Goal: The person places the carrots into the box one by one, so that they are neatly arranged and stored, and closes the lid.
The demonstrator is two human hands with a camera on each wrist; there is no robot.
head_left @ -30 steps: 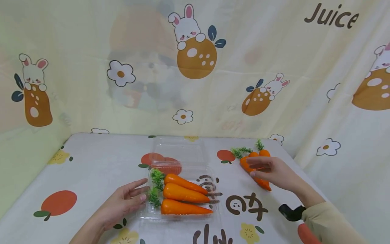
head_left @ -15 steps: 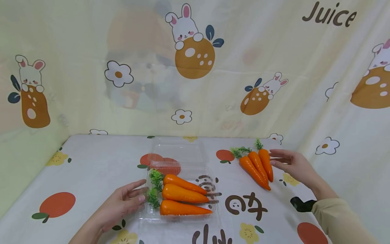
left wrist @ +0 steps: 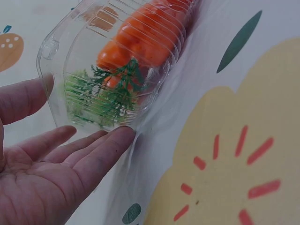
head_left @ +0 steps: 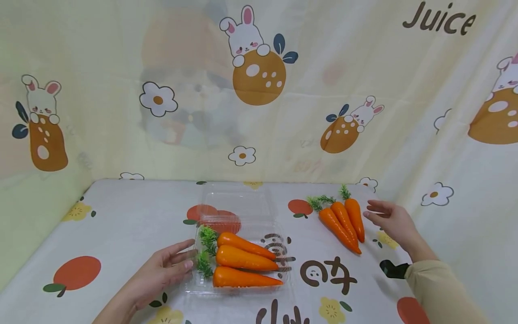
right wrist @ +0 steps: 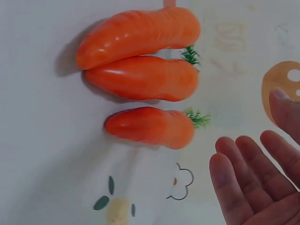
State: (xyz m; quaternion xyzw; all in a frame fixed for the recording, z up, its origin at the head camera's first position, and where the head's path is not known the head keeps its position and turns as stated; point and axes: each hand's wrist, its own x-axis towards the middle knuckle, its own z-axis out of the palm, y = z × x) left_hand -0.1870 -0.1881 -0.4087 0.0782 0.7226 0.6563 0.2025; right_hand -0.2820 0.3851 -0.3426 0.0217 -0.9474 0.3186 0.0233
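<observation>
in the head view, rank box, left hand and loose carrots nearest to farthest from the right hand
1. Loose carrots: just left of the right hand.
2. Box: farther left, near the middle.
3. Left hand: farthest, at the box's left side.

Left fingers and right fingers relaxed

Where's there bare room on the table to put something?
The table looks free beyond the left hand, left of the box, and in the strip between the box and the loose carrots. It's crowded inside the box, where three carrots show, and at the loose carrots, beside the right hand.
</observation>
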